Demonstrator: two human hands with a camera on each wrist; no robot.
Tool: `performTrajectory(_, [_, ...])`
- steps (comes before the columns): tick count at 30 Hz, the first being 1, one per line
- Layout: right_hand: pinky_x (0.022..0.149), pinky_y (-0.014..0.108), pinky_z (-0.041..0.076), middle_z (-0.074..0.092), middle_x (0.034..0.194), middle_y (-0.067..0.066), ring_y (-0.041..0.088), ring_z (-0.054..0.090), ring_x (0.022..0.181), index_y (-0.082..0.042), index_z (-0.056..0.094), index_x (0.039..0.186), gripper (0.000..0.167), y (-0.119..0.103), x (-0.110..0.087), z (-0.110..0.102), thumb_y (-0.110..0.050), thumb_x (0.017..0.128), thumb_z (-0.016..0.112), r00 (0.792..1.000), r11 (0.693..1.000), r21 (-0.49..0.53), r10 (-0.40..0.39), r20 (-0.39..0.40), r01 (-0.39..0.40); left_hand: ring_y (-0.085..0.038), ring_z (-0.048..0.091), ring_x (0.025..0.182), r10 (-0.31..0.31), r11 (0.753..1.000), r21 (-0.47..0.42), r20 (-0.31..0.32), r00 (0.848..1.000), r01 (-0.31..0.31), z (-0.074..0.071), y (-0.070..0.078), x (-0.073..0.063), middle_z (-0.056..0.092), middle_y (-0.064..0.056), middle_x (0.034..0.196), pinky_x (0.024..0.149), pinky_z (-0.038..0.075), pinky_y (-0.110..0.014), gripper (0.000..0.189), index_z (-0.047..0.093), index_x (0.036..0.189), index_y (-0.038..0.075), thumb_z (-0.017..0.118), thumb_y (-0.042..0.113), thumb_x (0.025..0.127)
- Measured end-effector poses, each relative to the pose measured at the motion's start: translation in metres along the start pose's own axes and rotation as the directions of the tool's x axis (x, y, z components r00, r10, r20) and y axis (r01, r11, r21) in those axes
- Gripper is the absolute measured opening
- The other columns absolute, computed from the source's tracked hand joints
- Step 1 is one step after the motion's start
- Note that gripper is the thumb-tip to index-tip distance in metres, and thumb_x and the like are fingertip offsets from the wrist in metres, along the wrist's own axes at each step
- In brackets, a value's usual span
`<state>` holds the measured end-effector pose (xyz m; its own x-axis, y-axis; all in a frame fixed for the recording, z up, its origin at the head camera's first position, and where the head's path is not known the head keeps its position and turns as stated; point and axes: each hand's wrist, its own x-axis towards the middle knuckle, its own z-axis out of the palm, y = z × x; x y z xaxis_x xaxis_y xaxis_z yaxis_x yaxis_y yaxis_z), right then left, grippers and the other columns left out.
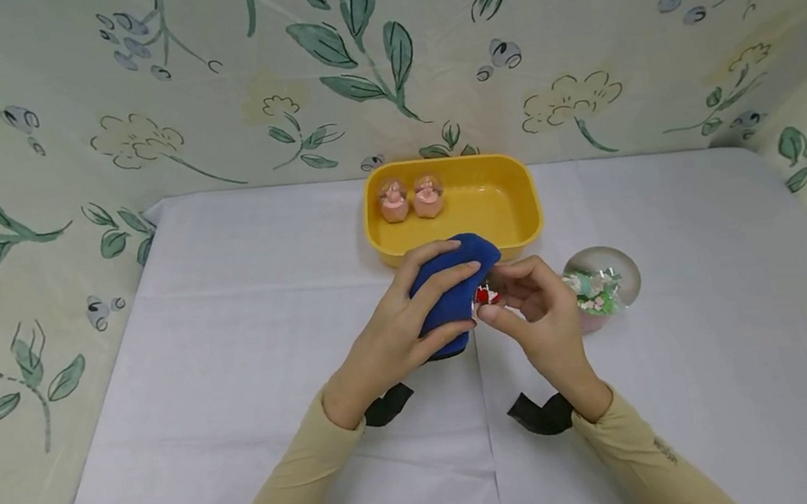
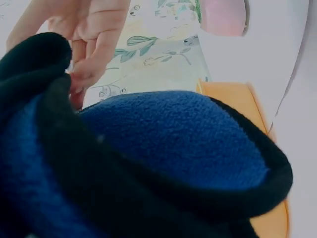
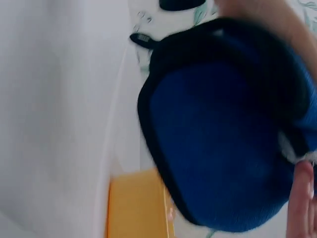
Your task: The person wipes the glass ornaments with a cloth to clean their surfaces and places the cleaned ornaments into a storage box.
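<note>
My left hand (image 1: 397, 324) grips a folded blue plush cloth (image 1: 451, 290) with thick black edging, its fingers spread over the top. Between the cloth and my right hand (image 1: 544, 319) shows a small red-and-white item (image 1: 486, 295). The thumb and fingertips of that right hand pinch it at the cloth's right edge; most of it is hidden, so I cannot tell its kind. Seen from the left wrist, the blue cloth (image 2: 173, 139) fills the foreground, with the right fingers behind it. From the right wrist, the cloth (image 3: 213, 144) hangs folded, with a black tab (image 3: 142, 40) at its upper corner.
A yellow tray (image 1: 494, 158) stands behind the hands, with two small pink globes (image 1: 393, 201) in its left part. A larger snow globe (image 1: 597, 287) on a pink base stands just right of the right hand. Black straps (image 1: 542, 416) hang at the wrists over white cloth.
</note>
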<state>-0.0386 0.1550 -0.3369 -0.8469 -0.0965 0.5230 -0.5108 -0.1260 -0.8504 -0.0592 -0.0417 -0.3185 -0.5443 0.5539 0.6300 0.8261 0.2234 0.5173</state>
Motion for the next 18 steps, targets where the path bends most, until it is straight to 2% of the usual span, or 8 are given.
performTrajectory(2, [0.074, 0.026, 0.056, 0.064, 0.104, 0.010, 0.016, 0.066, 0.083, 0.015, 0.052, 0.102, 0.025, -0.0023, -0.0004, 0.0019, 0.003, 0.086, 0.066, 0.996, 0.996, 0.023, 0.084, -0.029, -0.084, -0.030, 0.036, 0.131, 0.000, 1.000, 0.010, -0.001, 1.000, 0.000, 0.0001, -0.0002, 0.0000, 0.034, -0.017, 0.140, 0.108, 0.034, -0.033, 0.051, 0.048, 0.132, 0.007, 0.063, 0.032, 0.090])
performTrajectory(4, [0.068, 0.026, 0.057, 0.064, 0.098, 0.011, 0.016, 0.066, 0.077, 0.013, 0.053, 0.102, 0.020, -0.0047, 0.0004, 0.0027, 0.013, 0.084, 0.061, 0.989, 0.989, 0.031, 0.143, -0.036, -0.142, -0.030, 0.036, 0.131, -0.013, 1.000, 0.013, 0.001, 1.000, 0.013, -0.0002, -0.0001, 0.0001, 0.034, -0.016, 0.140, 0.108, 0.034, -0.034, 0.054, 0.049, 0.132, 0.007, 0.072, 0.024, 0.086])
performTrajectory(6, [0.069, 0.026, 0.057, 0.064, 0.097, 0.011, 0.015, 0.065, 0.077, 0.014, 0.053, 0.104, 0.023, -0.0057, 0.0016, 0.0018, 0.009, 0.084, 0.063, 0.988, 0.986, -0.051, 0.156, -0.023, -0.157, -0.030, 0.037, 0.130, -0.038, 0.999, 0.009, 0.002, 0.999, 0.038, -0.0008, -0.0009, -0.0007, 0.034, -0.016, 0.140, 0.107, 0.035, -0.034, 0.059, 0.050, 0.131, 0.008, 0.078, 0.015, 0.080])
performTrajectory(10, [0.083, 0.023, 0.053, 0.060, 0.114, 0.014, 0.014, 0.062, 0.097, 0.013, 0.048, 0.119, 0.047, -0.0050, 0.0031, -0.0018, -0.011, 0.086, 0.072, 0.994, 0.971, -0.228, 0.090, 0.061, -0.074, -0.030, 0.036, 0.130, -0.086, 0.996, 0.000, 0.001, 0.996, 0.086, -0.0042, -0.0017, -0.0007, 0.033, -0.014, 0.140, 0.105, 0.038, -0.037, 0.062, 0.049, 0.131, 0.011, 0.080, 0.011, 0.077])
performTrajectory(13, [0.088, 0.024, 0.050, 0.055, 0.123, 0.017, 0.016, 0.059, 0.105, 0.011, 0.045, 0.125, 0.056, -0.0043, 0.0043, -0.0040, -0.019, 0.087, 0.072, 0.992, 0.968, -0.251, 0.021, 0.124, 0.011, -0.030, 0.034, 0.131, -0.093, 0.996, 0.000, 0.003, 0.996, 0.093, -0.0068, -0.0022, 0.0002, 0.032, -0.013, 0.141, 0.104, 0.038, -0.038, 0.063, 0.048, 0.132, 0.012, 0.080, 0.012, 0.078])
performTrajectory(18, [0.083, 0.024, 0.053, 0.062, 0.113, 0.010, 0.013, 0.062, 0.094, 0.015, 0.052, 0.113, 0.057, -0.0024, 0.0065, -0.0059, -0.031, 0.085, 0.071, 0.988, 0.957, -0.264, -0.083, 0.129, 0.115, -0.030, 0.034, 0.132, -0.091, 0.996, 0.011, 0.018, 0.996, 0.091, -0.0082, -0.0023, -0.0001, 0.032, -0.013, 0.142, 0.104, 0.038, -0.039, 0.062, 0.048, 0.132, 0.013, 0.080, 0.015, 0.078])
